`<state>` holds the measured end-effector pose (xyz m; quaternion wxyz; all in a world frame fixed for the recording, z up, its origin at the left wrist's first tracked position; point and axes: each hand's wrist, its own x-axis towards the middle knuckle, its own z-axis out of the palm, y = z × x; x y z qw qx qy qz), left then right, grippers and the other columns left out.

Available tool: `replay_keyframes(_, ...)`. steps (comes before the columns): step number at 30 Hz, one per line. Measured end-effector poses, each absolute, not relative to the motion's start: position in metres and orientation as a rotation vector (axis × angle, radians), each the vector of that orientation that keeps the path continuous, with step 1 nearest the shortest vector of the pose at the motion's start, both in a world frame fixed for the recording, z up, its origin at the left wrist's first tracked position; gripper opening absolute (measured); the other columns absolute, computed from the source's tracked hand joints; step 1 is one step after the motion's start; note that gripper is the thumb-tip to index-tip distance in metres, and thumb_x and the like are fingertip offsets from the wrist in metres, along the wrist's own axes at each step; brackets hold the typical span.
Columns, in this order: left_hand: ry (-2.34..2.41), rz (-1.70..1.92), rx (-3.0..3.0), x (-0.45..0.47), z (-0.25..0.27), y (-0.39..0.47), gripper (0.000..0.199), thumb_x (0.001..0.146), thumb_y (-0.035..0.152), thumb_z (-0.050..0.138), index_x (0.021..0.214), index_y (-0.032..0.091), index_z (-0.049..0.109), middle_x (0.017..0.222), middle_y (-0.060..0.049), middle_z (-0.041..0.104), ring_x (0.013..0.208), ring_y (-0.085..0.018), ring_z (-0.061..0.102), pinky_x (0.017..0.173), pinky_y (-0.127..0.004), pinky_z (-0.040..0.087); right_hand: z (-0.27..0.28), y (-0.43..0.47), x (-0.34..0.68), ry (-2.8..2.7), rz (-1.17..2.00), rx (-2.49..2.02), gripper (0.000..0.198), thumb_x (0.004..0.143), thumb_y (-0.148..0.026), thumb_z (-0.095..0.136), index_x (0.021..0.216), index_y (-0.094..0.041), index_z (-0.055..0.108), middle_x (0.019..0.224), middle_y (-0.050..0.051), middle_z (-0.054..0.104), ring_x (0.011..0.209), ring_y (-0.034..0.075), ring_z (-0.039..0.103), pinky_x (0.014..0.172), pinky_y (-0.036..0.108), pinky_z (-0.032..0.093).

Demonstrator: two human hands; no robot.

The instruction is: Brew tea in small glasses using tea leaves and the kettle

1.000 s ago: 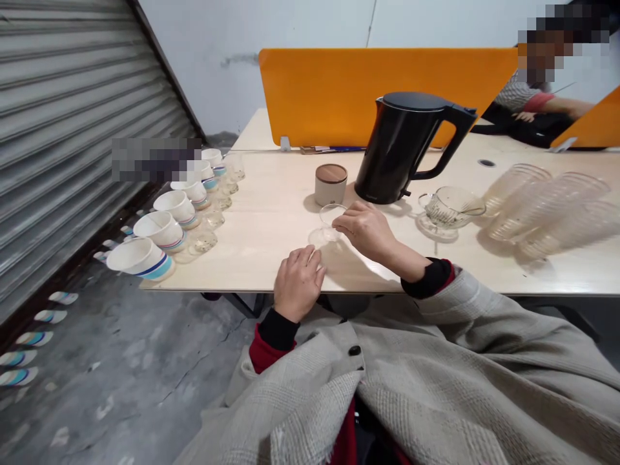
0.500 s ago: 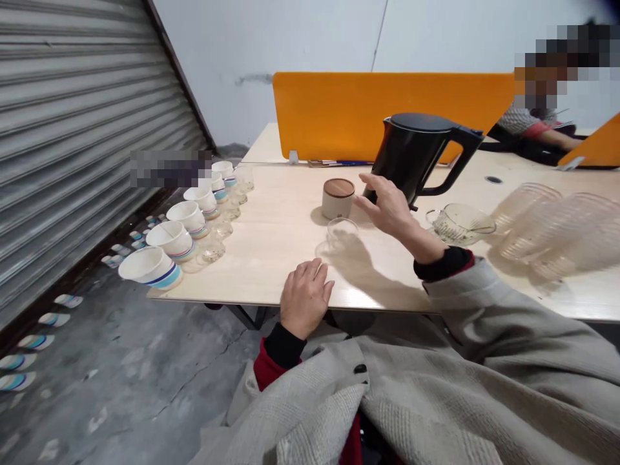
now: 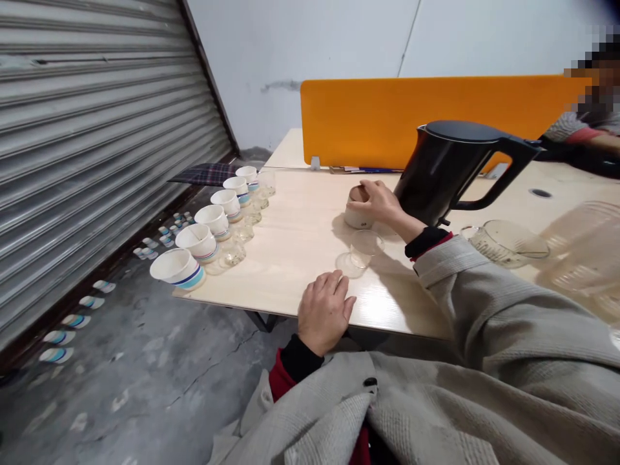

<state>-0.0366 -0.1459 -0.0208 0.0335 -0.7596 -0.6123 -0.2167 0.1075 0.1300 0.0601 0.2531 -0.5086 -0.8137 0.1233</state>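
Observation:
My right hand (image 3: 380,203) reaches over a small pale canister (image 3: 355,218) with a brown wooden lid (image 3: 357,194). Its thumb and fingers are curled around the lid, which sits on the canister and is partly hidden by them. Just nearer to me stands a small clear cup (image 3: 367,247). A black electric kettle (image 3: 450,169) is close behind the right hand. My left hand (image 3: 323,311) lies at the table's front edge, holding nothing, with its fingers stretched forward. A clear handled glass bowl (image 3: 508,242) with dark bits inside rests beyond my right forearm.
Along the table's left side run white paper bowls (image 3: 196,242) with blue bands, beside a row of clear cups (image 3: 232,254). Stacked clear plastic cups (image 3: 586,242) lie at right. An orange partition (image 3: 358,123) stands behind. Another person's sleeve (image 3: 571,126) shows at far right.
My right hand has moved from beside the kettle onto the canister's lid and closed around it. The view has shifted, so things appear farther right. My left hand stays at the table edge.

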Motion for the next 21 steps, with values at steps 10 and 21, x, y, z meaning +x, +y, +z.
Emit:
replay_keyframes(10,-1.866,-0.820,-2.314,-0.037,-0.025,-0.143,0.039,0.104,0.038,0.061,0.138,0.019,0.062,0.143,-0.012,0.068,0.130,-0.031,0.061,0.101,-0.048,0.056,0.151,0.013,0.158,-2.011,-0.061,-1.093,0.078,0.080,-0.049,0.081,0.147,-0.014,0.063,0.134,0.019,0.065,0.124,0.032,0.062,0.111,0.050,0.048)
replay_keyframes(21,-1.647,-1.667,-2.361,-0.041,-0.029,-0.161,0.091,0.091,0.082,0.057,0.161,0.025,0.041,0.151,-0.017,0.061,0.139,-0.034,0.057,0.113,-0.056,0.053,0.082,-0.112,0.182,-2.280,0.161,-0.994,0.067,0.088,-0.059,0.071,0.147,-0.028,0.060,0.136,0.014,0.066,0.119,0.037,0.069,0.093,0.053,0.062)
